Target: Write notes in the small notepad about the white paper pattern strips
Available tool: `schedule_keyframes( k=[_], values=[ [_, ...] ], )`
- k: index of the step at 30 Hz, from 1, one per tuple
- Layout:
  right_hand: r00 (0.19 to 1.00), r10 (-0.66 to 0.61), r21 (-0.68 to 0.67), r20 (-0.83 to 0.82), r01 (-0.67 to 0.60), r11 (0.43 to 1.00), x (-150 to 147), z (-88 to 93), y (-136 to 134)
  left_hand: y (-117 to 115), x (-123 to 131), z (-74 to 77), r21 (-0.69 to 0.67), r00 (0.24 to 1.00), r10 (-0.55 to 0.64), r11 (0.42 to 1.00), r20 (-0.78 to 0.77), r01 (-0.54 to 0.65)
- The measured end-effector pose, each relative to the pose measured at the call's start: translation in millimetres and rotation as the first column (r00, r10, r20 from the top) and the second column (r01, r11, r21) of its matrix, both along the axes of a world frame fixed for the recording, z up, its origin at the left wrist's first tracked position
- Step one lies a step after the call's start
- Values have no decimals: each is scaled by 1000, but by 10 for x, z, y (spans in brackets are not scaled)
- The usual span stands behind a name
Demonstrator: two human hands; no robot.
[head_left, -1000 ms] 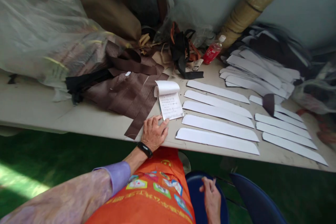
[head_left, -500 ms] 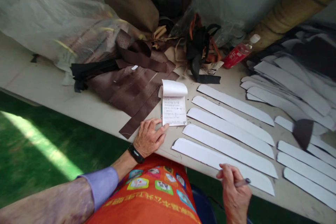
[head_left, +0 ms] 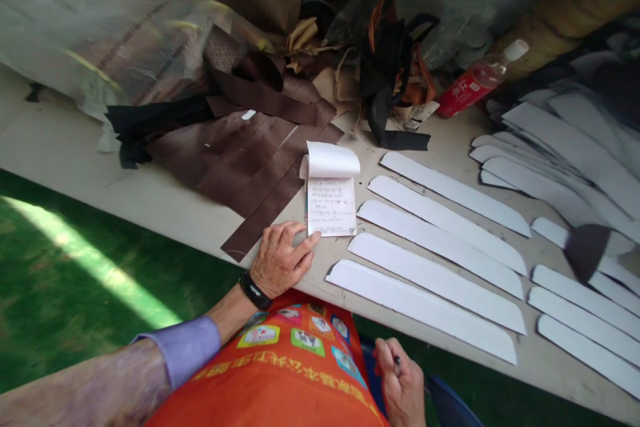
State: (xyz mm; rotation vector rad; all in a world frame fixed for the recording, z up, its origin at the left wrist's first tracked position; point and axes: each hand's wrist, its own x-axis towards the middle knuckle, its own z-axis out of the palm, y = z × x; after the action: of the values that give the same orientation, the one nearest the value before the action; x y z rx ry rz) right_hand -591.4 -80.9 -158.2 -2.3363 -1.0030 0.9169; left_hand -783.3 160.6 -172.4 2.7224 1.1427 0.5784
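My left hand (head_left: 281,259) lies on the table edge, fingers loosely spread and empty, with the thumb tip at the lower left corner of a small notepad (head_left: 331,207). The pad's top page is folded back, and small handwriting covers the sheet below. My right hand (head_left: 401,380) is closed around a pen (head_left: 397,364), held off the table in front of my orange apron (head_left: 260,387). Only the pen's dark end shows; the fingers hide the rest. Between the pad and my right hand lie several long white strips (head_left: 425,312), spaced in a slanting row.
Brown strips of material (head_left: 250,160) and black scraps are heaped left of the pad. A red-labelled bottle (head_left: 470,87) leans at the back. More white strips (head_left: 585,330) and a pile of grey pieces (head_left: 560,140) lie to the right. Plastic sheeting (head_left: 125,33) covers the back left.
My right hand, with the pen, has moved left and down, from over the nearest white strip to in front of my apron. My left hand has stayed beside the notepad. The view has shifted slightly.
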Motion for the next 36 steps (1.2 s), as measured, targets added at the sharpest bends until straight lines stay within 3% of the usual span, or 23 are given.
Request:
schedule_keyframes(
  k=[5, 10, 15, 21, 27, 36],
  values=[
    [1000, 18, -40, 18, -17, 999, -283, -244, -207, -3, -3, -8, -21, 1000, -9, 1000, 0, 9],
    [996, 86, -33, 35, -85, 996, -472, -426, -190, -4, -11, -13, -36, 1000, -13, 999, 0, 13],
    [987, 98, 17, 131, -101, 995, -446, -221, 38, -7, -10, -12, -40, 1000, -5, 999, 10, 5],
    [926, 3, 46, 379, -22, 999, -16, 115, 271, -5, 0, -4, -47, 1000, 0, 999, 17, 1],
    [803, 20, 8, 595, -31, 999, 340, 48, 331, -11, 3, -4, -67, 1000, 2, 998, 18, -1],
    [649, 134, -36, 749, -162, 986, 295, -21, 320, -4, 8, 10, -57, 1000, 8, 998, 10, -7]
  ],
)
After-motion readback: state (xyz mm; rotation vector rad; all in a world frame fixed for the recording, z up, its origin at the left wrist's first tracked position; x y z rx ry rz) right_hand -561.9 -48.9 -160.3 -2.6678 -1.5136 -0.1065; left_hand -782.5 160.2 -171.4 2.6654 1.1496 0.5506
